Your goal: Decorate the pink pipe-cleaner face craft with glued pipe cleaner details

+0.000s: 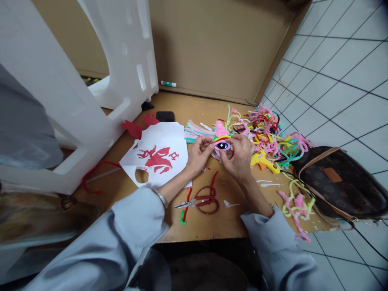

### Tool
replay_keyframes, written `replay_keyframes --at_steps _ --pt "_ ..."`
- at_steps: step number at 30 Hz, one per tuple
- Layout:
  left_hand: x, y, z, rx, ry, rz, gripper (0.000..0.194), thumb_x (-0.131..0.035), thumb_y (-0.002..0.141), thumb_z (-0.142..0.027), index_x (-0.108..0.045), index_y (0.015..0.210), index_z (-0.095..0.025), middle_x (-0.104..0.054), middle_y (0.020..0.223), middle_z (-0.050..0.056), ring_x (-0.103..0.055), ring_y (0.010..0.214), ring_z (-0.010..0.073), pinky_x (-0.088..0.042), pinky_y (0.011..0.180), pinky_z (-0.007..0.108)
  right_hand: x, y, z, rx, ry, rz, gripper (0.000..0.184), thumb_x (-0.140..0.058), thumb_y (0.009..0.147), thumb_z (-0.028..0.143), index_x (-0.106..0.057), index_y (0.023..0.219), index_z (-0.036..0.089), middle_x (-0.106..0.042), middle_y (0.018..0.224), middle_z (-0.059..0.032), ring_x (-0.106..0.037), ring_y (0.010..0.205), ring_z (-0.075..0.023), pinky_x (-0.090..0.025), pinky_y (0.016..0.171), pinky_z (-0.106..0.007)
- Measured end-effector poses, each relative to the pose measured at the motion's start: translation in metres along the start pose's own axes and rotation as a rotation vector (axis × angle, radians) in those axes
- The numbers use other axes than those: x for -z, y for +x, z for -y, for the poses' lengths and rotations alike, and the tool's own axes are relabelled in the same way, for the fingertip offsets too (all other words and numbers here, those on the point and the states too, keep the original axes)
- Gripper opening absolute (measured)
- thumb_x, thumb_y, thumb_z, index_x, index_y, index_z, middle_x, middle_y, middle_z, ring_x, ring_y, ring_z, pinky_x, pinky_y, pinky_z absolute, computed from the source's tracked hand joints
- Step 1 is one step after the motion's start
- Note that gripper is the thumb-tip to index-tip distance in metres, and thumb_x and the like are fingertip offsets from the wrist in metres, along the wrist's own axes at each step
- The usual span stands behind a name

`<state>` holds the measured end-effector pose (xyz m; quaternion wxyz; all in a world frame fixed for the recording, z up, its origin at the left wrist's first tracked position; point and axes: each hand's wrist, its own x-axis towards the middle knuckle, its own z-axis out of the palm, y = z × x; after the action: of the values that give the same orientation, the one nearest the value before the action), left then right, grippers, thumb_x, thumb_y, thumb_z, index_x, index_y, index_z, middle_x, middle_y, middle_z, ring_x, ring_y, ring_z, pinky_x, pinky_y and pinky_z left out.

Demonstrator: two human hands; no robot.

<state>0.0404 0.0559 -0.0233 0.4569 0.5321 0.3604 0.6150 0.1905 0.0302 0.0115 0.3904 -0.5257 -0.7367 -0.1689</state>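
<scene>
1. We are holding an eye-shaped piece (222,146) between our two hands. The fingers of our left hand (199,154) are pinching its left edge, while the fingers of our right hand (240,157) are gripping its right side, thumb below and forefinger above. This two-sided grip is probably steadying it and leaving its dark middle uncovered.
2. Just beyond the fingers, a pink fluffy tuft (221,128) is sitting close to the piece, and a fan of pastel pipe cleaners (197,131) is lying past the left fingers.
3. Right of the fingers, a tangled heap of pipe cleaners (263,135) is spreading over the desk (228,226), likely staying within easy reach.
4. A yellow glue gun (its shape is suggesting one, anyway) (265,161) is lying just beside the right fingers, seemingly handy.
5. Nearer us than the fingers, red-handled scissors (198,200) are resting, apparently leaving both hands free.
6. Left of the fingers, white paper (178,138) bearing red shapes (159,162) is lying mostly clear of our grip.
</scene>
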Motion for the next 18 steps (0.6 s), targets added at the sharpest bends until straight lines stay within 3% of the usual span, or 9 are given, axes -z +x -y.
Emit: replay_keyframes --at_steps 18 --pt "0.0002 -0.0007 0.0012 -0.054 0.137 -0.004 0.019 -0.069 0.081 -0.033 -0.066 0.093 -0.018 -0.069 0.096 0.005 -0.062 0.085 0.0160 -0.048 0.080 0.028 0.0018 -0.0017 -0.0025 -0.116 0.202 0.017 0.019 -0.066 0.079 0.024 -0.064 0.097 0.022 -0.061 0.108 -0.0093 -0.058 0.108 -0.0281 -0.043 0.094 -0.044"
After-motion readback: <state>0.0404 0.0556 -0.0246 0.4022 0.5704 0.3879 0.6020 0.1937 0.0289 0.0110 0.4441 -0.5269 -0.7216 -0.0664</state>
